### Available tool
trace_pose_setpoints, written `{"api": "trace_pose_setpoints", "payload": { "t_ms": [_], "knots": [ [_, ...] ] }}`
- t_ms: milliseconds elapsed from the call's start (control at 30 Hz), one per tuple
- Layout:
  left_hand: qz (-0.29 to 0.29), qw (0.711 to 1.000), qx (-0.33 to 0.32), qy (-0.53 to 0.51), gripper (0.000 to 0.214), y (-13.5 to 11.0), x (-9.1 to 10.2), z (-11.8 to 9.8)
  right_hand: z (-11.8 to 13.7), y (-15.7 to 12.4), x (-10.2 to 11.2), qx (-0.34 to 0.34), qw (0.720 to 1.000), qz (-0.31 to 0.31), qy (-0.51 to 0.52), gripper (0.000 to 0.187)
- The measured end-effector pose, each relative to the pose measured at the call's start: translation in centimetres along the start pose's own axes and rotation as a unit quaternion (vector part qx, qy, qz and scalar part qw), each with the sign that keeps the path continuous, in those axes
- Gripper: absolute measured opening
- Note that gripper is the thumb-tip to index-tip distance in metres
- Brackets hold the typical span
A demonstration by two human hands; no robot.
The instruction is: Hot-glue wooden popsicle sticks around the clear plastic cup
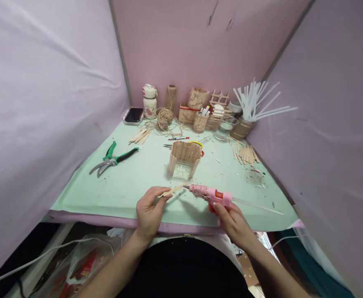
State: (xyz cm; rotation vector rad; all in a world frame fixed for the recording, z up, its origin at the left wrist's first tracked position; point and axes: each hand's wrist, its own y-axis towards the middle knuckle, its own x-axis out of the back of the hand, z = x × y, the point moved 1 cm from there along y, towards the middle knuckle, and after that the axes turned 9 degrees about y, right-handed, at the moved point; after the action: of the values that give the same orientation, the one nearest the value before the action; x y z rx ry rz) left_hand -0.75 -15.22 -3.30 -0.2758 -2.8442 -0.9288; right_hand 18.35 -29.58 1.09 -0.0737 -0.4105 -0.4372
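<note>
Between thumb and fingers, my left hand (152, 209) pinches one end of a flat wooden craft stick (173, 190). My right hand (229, 217) grips a pink hot glue gun (207, 193) by its handle, with a clear glue stick (258, 206) poking out of the back. The gun's nozzle points left and lies close to the stick's free end; whether they touch I cannot tell. Just beyond both hands stands a small container walled with craft sticks (185, 159), its near side showing a clear bottom part.
Green-handled pruning shears (113, 159) lie at left. Loose craft sticks (246, 154) are spread at right, others (140, 135) at back left. Along the back stand a phone (134, 115), bottle (150, 102), twine (165, 118), a water cup (226, 127) and a jar of white glue sticks (243, 127).
</note>
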Motion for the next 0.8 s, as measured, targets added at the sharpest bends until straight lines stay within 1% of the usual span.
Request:
{"api": "trace_pose_setpoints", "payload": {
  "t_ms": [200, 567, 800],
  "knots": [
    [0.005, 1.0, -0.004, -0.002, 0.014, 0.0, 0.0, 0.0, 0.1, 0.1, -0.3, 0.012, 1.0, 0.011, -0.004, 0.054],
    [0.001, 1.0, -0.006, -0.005, 0.015, -0.1, 0.0, 0.0, -0.9, 0.3, 0.4, -0.028, 1.0, -0.001, -0.012, 0.056],
    [0.004, 1.0, -0.007, 0.001, 0.013, 0.0, 0.1, 0.1, -0.6, 0.5, 0.3, -0.034, 0.999, 0.003, -0.024, 0.058]
  ]
}}
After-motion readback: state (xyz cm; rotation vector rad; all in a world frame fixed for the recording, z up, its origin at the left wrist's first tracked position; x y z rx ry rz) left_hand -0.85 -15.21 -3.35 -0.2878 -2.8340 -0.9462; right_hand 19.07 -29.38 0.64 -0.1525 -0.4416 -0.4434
